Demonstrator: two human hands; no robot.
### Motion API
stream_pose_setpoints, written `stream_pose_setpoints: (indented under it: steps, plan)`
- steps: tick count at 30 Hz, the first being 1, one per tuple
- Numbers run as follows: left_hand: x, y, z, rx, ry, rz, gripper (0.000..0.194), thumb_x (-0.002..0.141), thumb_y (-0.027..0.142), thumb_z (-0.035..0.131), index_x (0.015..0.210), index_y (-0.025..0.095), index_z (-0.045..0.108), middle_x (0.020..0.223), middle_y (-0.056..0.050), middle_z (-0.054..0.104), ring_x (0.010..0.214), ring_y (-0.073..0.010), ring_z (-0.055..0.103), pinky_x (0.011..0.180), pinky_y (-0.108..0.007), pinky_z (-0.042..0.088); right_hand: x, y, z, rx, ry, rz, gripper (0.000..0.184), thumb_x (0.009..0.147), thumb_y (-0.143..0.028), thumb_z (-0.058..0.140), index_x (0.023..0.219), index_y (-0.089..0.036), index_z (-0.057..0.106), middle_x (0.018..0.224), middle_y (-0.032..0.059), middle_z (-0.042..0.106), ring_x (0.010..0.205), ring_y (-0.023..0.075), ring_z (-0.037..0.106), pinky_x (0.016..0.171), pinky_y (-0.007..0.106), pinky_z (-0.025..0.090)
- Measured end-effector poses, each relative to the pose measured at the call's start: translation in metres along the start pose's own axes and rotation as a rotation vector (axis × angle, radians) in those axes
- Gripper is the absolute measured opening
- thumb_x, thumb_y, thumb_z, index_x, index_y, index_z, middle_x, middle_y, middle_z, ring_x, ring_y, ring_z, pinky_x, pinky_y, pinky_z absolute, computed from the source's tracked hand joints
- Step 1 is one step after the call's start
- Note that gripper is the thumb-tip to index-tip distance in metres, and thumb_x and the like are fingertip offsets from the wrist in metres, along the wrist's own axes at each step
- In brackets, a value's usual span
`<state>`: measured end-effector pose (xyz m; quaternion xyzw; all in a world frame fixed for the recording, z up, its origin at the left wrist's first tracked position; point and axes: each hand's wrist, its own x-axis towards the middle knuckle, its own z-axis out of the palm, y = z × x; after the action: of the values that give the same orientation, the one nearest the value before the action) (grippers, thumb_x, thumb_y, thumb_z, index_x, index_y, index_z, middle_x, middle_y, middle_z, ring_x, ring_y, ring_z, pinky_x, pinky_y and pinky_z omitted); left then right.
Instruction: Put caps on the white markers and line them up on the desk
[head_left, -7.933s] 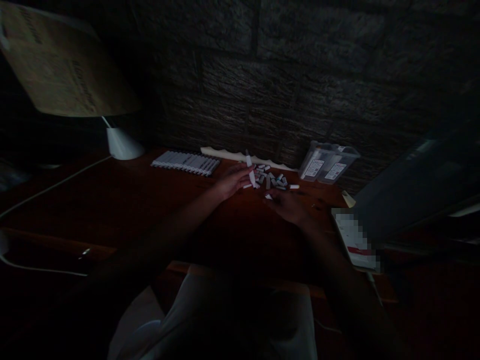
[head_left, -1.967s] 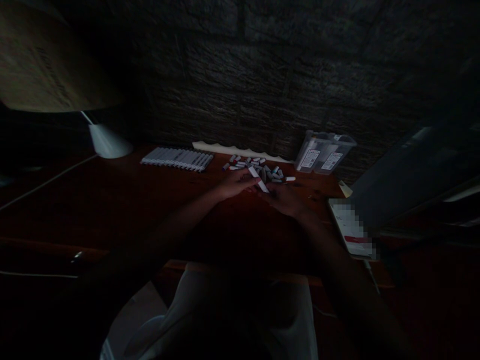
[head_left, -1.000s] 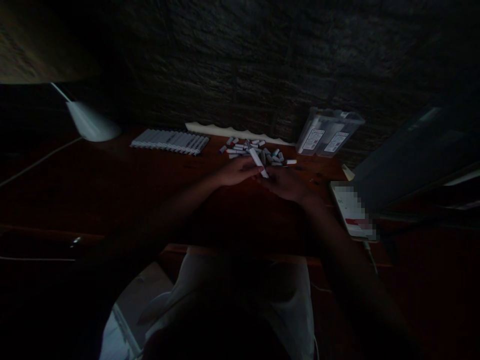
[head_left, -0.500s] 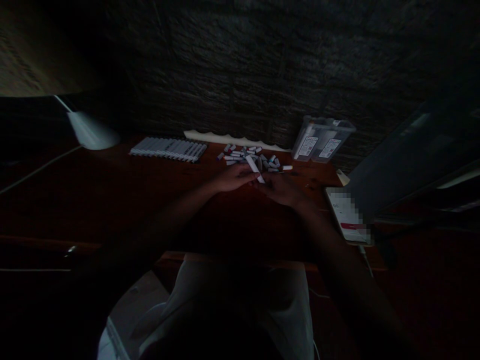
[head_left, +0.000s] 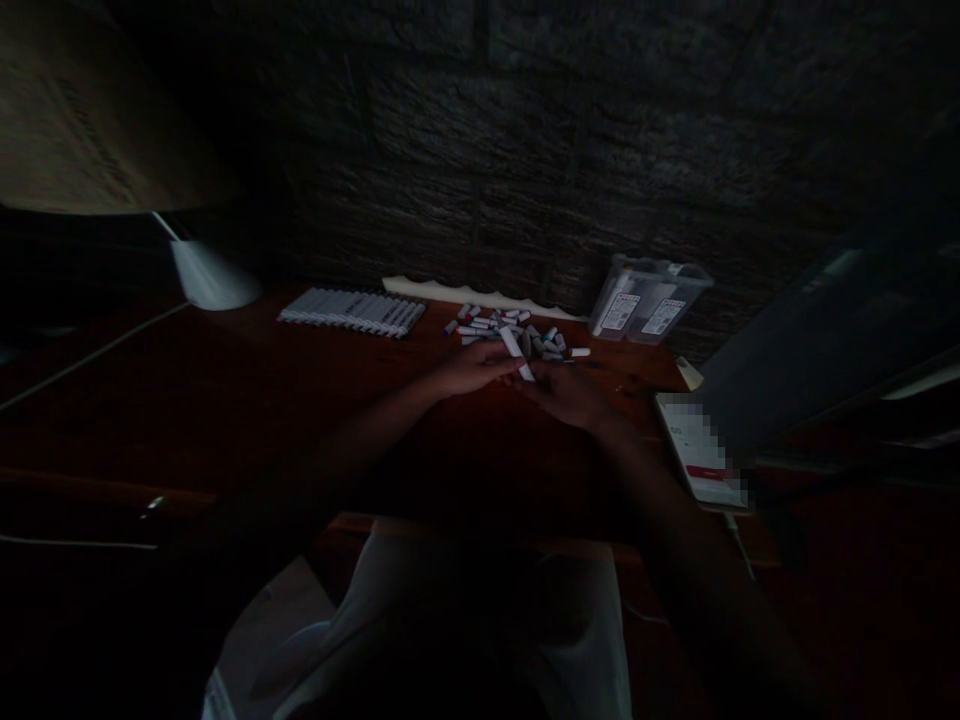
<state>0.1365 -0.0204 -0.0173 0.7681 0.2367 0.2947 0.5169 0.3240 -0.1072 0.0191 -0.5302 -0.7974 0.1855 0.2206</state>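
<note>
Pinches a marker [head_left: 515, 347] aslant in fingers of left hand [head_left: 474, 367] near scattered markers [head_left: 538, 344], probably steadying its lower end with right hand [head_left: 568, 391], in a grip too dark to judge.

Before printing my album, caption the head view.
Left hand and right hand hold a white marker near scattered caps on a wooden desk.

Marker [head_left: 513, 345] smooth plast.; desk [head_left: 247, 400] wd; wall [head_left: 517, 140] v. rough.
</note>
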Motion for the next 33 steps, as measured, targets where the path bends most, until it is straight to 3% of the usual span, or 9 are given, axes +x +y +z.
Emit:
stream_pose_setpoints:
  steps: [11, 18, 33]
  plan:
    - [-0.0008, 0.0035, 0.001, 0.0, -0.015, 0.014, 0.024, 0.092, 0.036, 0.058, 0.094, 0.013, 0.063, 0.086, -0.006, 0.07, 0.074, -0.012, 0.065, 0.07, -0.026, 0.052, -0.001, -0.002, -0.0015, 0.013, -0.004, -0.001, 0.022, 0.094, -0.03, 0.056, 0.101, -0.017, 0.072, 0.09, 0.0053, 0.074, 0.074, 0.0156, 0.063, 0.067, 0.026, 0.041]
    - [-0.0036, 0.0058, 0.001, 0.211, -0.021, 0.061, 0.029, 0.095, 0.039, 0.052, 0.097, 0.014, 0.065, 0.087, -0.005, 0.07, 0.082, -0.0154, 0.066, 0.077, -0.029, 0.053, 0.0001, -0.0021, 0.0002, -0.033, -0.013, 0.027, 0.022, 0.095, -0.03, 0.054, 0.09, -0.016, 0.071, 0.081, 0.005, 0.071, 0.067, 0.0139, 0.058, 0.062, 0.026, 0.036]
    - [-0.0043, 0.0089, 0.0025, 0.291, -0.047, 0.122, 0.027, 0.095, 0.038, 0.052, 0.097, 0.015, 0.066, 0.092, -0.006, 0.071, 0.086, -0.0164, 0.065, 0.082, -0.031, 0.051, -0.0017, -0.0006, -0.0004, -0.003, -0.035, 0.002, 0.025, 0.094, -0.035, 0.054, 0.092, -0.016, 0.07, 0.081, 0.0044, 0.07, 0.068, 0.014, 0.057, 0.063, 0.026, 0.038]
